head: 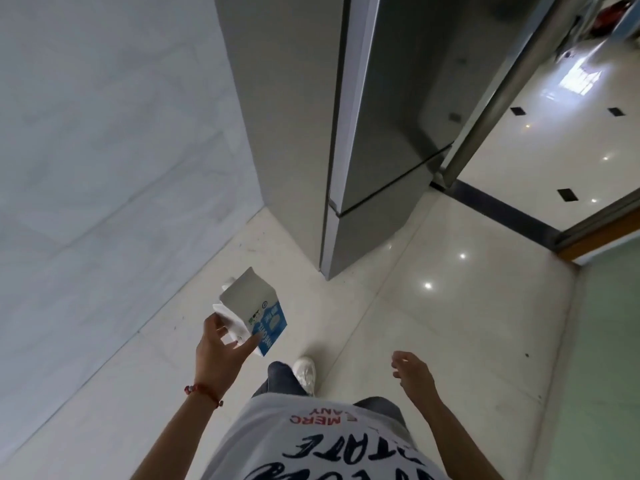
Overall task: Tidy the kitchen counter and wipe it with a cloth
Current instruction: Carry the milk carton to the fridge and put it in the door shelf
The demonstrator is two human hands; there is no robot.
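Note:
A white and blue milk carton point(254, 308) is in my left hand point(221, 344), which grips its lower end with fingers and thumb curled round it, out in front of me above the floor. The carton tilts with its gabled top pointing up and away. My right hand point(412, 374) hangs free to the right with loosely curled fingers and holds nothing. Neither the counter nor a cloth is in view.
A tall grey fridge point(374, 133) stands straight ahead with its doors closed, its corner near my feet. A pale wall point(104, 133) runs along the left. Glossy cream floor tiles point(450, 306) spread to the right toward a doorway with a dark threshold strip point(502, 209).

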